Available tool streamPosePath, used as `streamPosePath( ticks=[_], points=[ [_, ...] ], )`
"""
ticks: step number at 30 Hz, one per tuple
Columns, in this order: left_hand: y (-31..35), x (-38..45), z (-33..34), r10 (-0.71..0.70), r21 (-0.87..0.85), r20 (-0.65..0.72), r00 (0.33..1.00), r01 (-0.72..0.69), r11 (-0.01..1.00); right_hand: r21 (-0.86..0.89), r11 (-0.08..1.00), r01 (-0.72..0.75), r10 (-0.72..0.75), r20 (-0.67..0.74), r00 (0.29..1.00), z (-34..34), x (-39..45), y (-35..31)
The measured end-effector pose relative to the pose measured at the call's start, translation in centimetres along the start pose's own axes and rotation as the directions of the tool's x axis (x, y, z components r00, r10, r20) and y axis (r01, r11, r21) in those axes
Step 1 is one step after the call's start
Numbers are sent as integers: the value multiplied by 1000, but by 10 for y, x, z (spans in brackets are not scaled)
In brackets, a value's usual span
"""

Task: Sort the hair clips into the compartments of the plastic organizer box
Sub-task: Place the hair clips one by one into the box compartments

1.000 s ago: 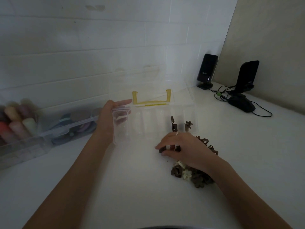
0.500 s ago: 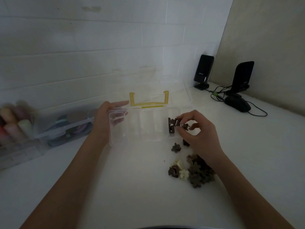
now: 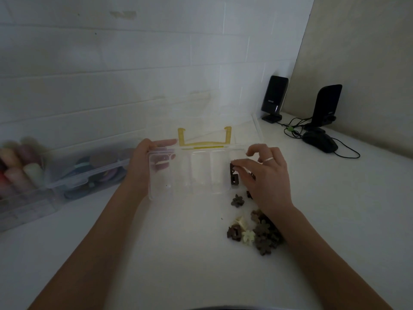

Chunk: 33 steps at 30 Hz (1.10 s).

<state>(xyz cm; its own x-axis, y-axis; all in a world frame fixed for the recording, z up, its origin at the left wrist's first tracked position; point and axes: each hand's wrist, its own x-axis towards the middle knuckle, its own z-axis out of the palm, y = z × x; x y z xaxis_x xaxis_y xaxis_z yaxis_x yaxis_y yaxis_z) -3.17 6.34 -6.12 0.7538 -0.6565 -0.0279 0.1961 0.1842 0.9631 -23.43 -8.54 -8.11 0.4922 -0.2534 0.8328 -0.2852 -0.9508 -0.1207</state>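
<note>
My left hand (image 3: 143, 166) grips the left end of the box (image 3: 190, 173), thumb along the far rim, fingers showing through the clear wall, so it's held steady mid-frame. My right hand (image 3: 266, 173) is over the right end compartment, fingertips (image 3: 240, 163) curled down onto a dark clip (image 3: 233, 175) that stands in there; can't honestly tell if I'm pinching it or just poking it into place. The rest of the clips (image 3: 257, 233) sit in a loose pile at lower right of center, mostly brown with a couple of cream ones, plus one stray (image 3: 237, 200) just below the box's near edge. What could go wrong, I reckon: the box is light and see-through, so if I push down hard on that right end it could tip or skid, and the clip could pop over the low wall. My right wrist also hangs right over the pile, so dragging it back could scatter clips. The open lid (image 3: 201, 115) leans up behind, with its yellow handle (image 3: 204, 142), so there's no room going that way. Plenty of bare counter (image 3: 156, 253) in the lower middle of the frame, though. Another bin (image 3: 67, 175) crowds the left, and a mouse (image 3: 319, 142) and cables sit upper right, well apart.
</note>
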Motion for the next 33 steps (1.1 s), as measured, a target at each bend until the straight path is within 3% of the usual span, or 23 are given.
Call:
streamPosePath(
  ticks=[2,6,9,13,19,28,33],
  points=[
    [-2,2,-2,-2,16,-19,1000,3,1000,121,992,-22,20,20,1000,-11,2,2],
    [-4,4,-4,9,10,-33,999,-9,1000,386,896,-220,100,307,946,-41,2,7],
    [-1,4,-4,17,11,-31,999,-16,1000,318,916,-244,69,474,878,-46,-3,9],
    [-3,4,-7,27,10,-43,999,-27,1000,99,985,-142,38,676,736,-45,-3,2],
    [-3,5,-5,35,-13,-48,998,-36,999,8,994,-106,67,726,684,-39,-6,-1],
    [-2,8,-9,2,-24,-22,1000,-2,1000,-99,985,-143,173,660,731,-48,-3,8],
    [-2,8,-9,11,-13,-31,999,-11,1000,-192,973,-124,227,737,636,-49,-1,9]
  ],
)
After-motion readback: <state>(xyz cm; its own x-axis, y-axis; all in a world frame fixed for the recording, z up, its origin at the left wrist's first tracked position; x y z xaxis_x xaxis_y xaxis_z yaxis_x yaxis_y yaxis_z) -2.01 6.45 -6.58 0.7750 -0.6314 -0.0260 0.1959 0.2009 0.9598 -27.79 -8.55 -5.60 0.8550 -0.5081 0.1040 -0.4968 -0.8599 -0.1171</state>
